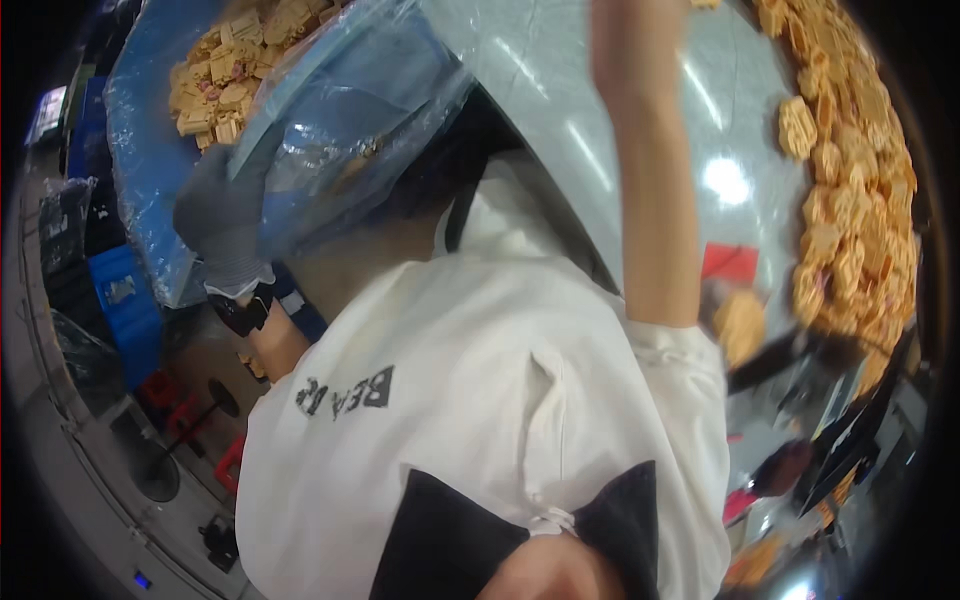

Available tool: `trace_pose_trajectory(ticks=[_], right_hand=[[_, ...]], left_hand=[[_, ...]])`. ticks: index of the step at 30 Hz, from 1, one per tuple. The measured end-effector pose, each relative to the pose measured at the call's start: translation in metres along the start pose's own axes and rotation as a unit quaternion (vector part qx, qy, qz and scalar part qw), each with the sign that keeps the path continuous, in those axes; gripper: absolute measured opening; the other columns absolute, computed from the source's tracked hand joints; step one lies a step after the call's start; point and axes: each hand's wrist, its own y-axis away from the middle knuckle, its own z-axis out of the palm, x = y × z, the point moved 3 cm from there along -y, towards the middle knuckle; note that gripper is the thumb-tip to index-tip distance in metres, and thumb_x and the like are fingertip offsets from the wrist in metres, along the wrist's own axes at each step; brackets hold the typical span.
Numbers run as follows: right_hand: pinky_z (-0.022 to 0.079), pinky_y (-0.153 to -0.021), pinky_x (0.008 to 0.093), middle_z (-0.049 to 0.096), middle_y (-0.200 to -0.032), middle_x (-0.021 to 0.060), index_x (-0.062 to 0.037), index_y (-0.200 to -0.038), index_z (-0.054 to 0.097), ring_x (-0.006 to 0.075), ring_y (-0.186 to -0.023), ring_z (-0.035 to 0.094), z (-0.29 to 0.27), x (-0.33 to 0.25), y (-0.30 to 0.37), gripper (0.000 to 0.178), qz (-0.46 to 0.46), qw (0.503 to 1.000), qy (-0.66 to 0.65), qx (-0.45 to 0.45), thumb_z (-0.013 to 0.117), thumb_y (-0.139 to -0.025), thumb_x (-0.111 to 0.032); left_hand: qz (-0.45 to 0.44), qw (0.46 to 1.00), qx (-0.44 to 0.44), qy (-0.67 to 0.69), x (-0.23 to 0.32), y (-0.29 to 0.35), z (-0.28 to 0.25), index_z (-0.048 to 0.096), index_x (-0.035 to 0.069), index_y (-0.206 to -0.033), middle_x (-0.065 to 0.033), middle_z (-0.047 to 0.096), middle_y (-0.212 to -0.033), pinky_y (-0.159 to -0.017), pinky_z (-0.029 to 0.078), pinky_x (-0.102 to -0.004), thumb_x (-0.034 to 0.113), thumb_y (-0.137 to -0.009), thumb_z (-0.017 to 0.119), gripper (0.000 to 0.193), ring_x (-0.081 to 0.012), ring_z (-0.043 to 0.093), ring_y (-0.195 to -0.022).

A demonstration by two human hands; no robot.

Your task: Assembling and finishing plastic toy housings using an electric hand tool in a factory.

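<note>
My left hand (228, 210), in a grey glove, grips the edge of a pale blue sheet (300, 85) beside a blue bin lined with clear plastic (145, 130). Tan moulded plastic parts (235, 65) are heaped in that bin, just beyond the fingers. My bare right forearm reaches straight across the shiny grey tabletop (560, 90). At the upper edge of the picture my right hand (635, 35) is blurred and cut off, so its fingers and anything in them are hidden.
A long pile of tan parts (850, 200) runs along the right side of the table. A red card (730, 262) lies nearer me. Another person's hand (740, 325) is blurred at the right. Blue crates (125, 310) and a red stool (228, 465) stand at the left.
</note>
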Motion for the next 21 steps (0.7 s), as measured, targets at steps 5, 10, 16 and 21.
trace_pose_trajectory(ticks=[5, 10, 16, 21], right_hand=[[0.039, -0.095, 0.0448, 0.054, -0.111, 0.0195, -0.002, -0.118, 0.048, 0.0307, -0.102, 0.052, -0.095, -0.01, 0.123, 0.04, 0.037, 0.675, -0.683, 0.276, 0.045, -0.085, -0.025], [0.041, -0.062, 0.035, 0.048, -0.074, 0.006, -0.0077, -0.084, 0.048, 0.0204, -0.063, 0.049, -0.127, 0.036, 0.268, 0.026, 0.048, 0.69, -0.66, 0.294, 0.04, -0.094, -0.03], [0.019, -0.042, 0.0236, 0.023, -0.054, -0.0014, -0.015, -0.059, 0.025, 0.0094, -0.04, 0.021, -0.191, 0.08, 0.371, 0.044, 0.174, 0.741, -0.372, 0.532, 0.04, -0.096, -0.034], [0.027, -0.044, 0.0215, 0.033, -0.055, -0.0003, -0.0098, -0.069, 0.04, 0.0083, -0.044, 0.031, -0.25, 0.08, 0.38, 0.03, 0.237, 0.741, -0.156, 0.608, 0.043, -0.095, -0.023]], left_hand=[[0.038, 0.998, -0.025, 0.046, 0.004, 0.001, 0.004, 0.064, 0.009, -0.084, -0.0163, 0.061, -0.074, -0.063, 0.043, -0.0369, 0.054, -0.076, 0.062, 0.046, -0.033, 0.058, -0.068], [0.016, 0.999, -0.035, 0.032, -0.005, 0.003, -0.011, 0.064, 0.009, -0.096, -0.0159, 0.064, -0.081, -0.068, 0.045, -0.0348, 0.047, -0.08, 0.062, 0.042, -0.0299, 0.062, -0.075], [0.169, 0.895, -0.118, 0.397, 0.11, 0.006, 0.019, 0.059, 0.006, -0.108, -0.0129, 0.063, -0.102, -0.081, 0.045, -0.0337, 0.033, -0.081, 0.064, 0.039, -0.025, 0.059, -0.096], [0.376, 0.69, -0.153, 0.6, 0.289, 0.044, 0.027, 0.053, 0.006, -0.115, -0.0126, 0.056, -0.116, -0.091, 0.042, -0.0343, 0.017, -0.078, 0.068, 0.041, -0.0255, 0.053, -0.109]])
